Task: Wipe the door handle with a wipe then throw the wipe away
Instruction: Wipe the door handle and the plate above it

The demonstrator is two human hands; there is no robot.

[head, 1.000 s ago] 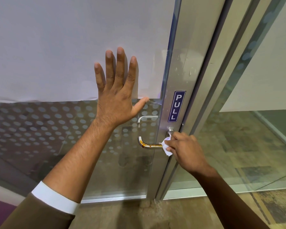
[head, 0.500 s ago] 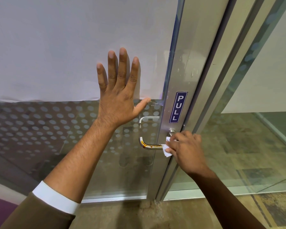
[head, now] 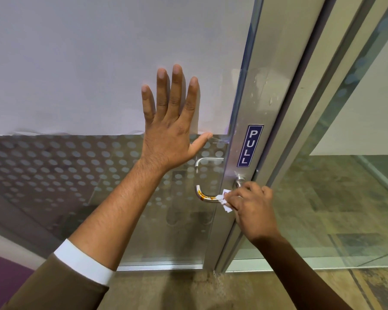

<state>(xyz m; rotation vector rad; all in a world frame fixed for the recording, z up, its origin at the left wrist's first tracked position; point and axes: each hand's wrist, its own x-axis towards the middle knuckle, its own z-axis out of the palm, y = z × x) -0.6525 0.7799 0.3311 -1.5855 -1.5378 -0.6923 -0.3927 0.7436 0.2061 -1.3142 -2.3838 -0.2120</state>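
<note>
A curved metal door handle (head: 203,196) sticks out from the aluminium stile of a glass door, with a brownish smear along its bar. My right hand (head: 252,210) is closed on a small white wipe (head: 225,201) and presses it against the handle near the stile end. My left hand (head: 169,130) lies flat on the door's white panel above the handle, fingers spread, holding nothing.
A blue PULL sign (head: 250,145) is stuck on the stile (head: 262,74) above the handle. The lower glass (head: 54,175) has a frosted dot pattern; a second handle (head: 207,161) shows through it. To the right is a fixed glass pane (head: 345,198), and a tiled floor (head: 188,289) lies below.
The wipe under my right hand has shifted slightly along the handle near the stile. The view has drifted a little; my left hand stays flat on the door.
</note>
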